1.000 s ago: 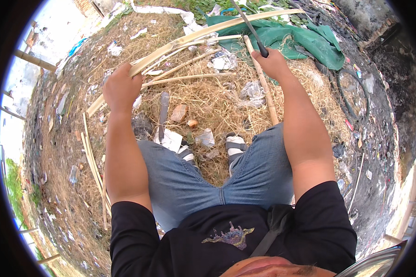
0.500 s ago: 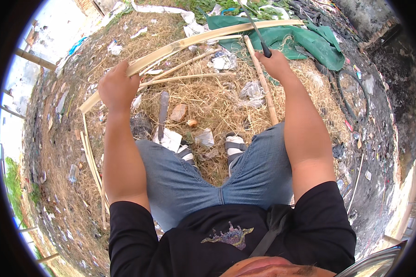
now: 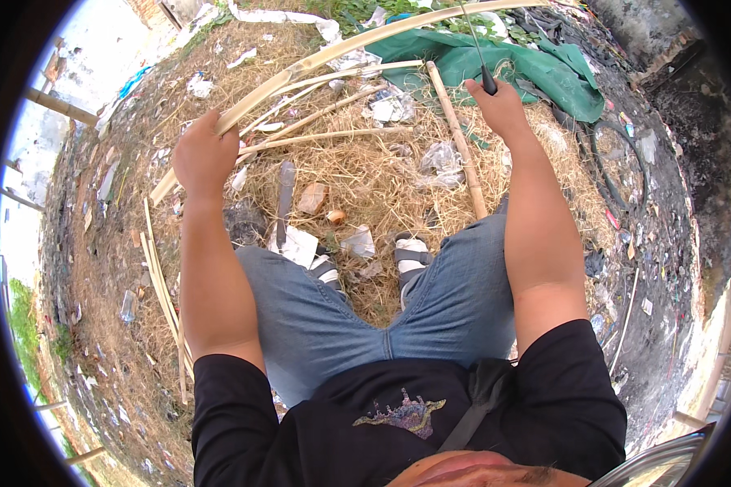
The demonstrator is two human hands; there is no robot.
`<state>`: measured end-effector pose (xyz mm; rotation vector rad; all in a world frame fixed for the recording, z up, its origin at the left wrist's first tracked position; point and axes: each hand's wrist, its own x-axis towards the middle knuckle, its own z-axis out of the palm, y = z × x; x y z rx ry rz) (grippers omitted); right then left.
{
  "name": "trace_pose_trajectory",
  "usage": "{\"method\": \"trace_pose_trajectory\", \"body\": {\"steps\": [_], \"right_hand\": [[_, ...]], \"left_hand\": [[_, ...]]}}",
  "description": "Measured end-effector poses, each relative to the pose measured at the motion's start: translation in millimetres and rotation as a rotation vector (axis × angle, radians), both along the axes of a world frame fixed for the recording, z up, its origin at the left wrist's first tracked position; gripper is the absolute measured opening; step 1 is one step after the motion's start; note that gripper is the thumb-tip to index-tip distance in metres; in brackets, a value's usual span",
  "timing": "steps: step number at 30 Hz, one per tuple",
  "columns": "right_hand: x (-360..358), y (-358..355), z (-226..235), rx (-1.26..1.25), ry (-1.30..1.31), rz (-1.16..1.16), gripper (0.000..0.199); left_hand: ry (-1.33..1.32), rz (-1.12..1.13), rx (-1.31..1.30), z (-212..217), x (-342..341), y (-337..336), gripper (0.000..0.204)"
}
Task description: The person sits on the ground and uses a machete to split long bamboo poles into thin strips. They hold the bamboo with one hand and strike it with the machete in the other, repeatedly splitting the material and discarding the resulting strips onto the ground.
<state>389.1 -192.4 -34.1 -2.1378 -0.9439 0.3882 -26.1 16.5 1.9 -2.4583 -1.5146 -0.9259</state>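
Note:
My left hand (image 3: pixel 206 158) is closed around a long pale split bamboo strip (image 3: pixel 341 50), near its lower-left end. The strip slants up and away to the right, with a node partway along it. In my right hand (image 3: pixel 499 109) is the black handle of a knife (image 3: pixel 488 82). Its narrow blade points away from me, and its tip end overlaps the strip near the top of the picture; whether they touch, I cannot tell. Thinner bamboo strips (image 3: pixel 333 138) lie on the straw beneath. A round bamboo stick (image 3: pixel 458 138) lies below my right hand.
Dry straw and litter cover the ground. A green sheet (image 3: pixel 544 77) lies ahead to the right, a black hose (image 3: pixel 643 174) beyond my right arm. A flat dark blade-like piece (image 3: pixel 285 203) and a brick chunk (image 3: pixel 313 197) sit near my feet. More strips (image 3: pixel 162 300) lie left.
The bamboo strip's far end has swung up and away from me. My right hand has shifted slightly right, and the knife has turned so its blade looks thinner.

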Motion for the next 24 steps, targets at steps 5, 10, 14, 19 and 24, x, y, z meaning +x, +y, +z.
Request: {"method": "trace_pose_trajectory", "body": {"steps": [5, 10, 14, 19, 24], "right_hand": [[-37.8, 11.3, 10.3, 0.004, -0.109, 0.079, 0.05], [-89.9, 30.6, 19.8, -0.08, -0.294, 0.337, 0.045], [-81.5, 37.5, 13.4, 0.032, -0.357, 0.294, 0.048], [-53.5, 28.3, 15.6, -0.071, -0.168, 0.127, 0.047], [-89.1, 32.8, 19.7, -0.203, -0.305, 0.387, 0.039]], "left_hand": [[0.025, -0.014, -0.126, 0.1, 3.8, -4.0, 0.021], [0.045, -0.058, -0.193, -6.3, 14.2, -8.7, 0.022], [0.055, -0.101, -0.218, -8.9, 3.3, -0.6, 0.025], [0.104, -0.047, -0.243, -9.6, -0.9, 5.4, 0.028], [0.11, -0.077, -0.32, -7.6, 7.8, -3.9, 0.029]]}}
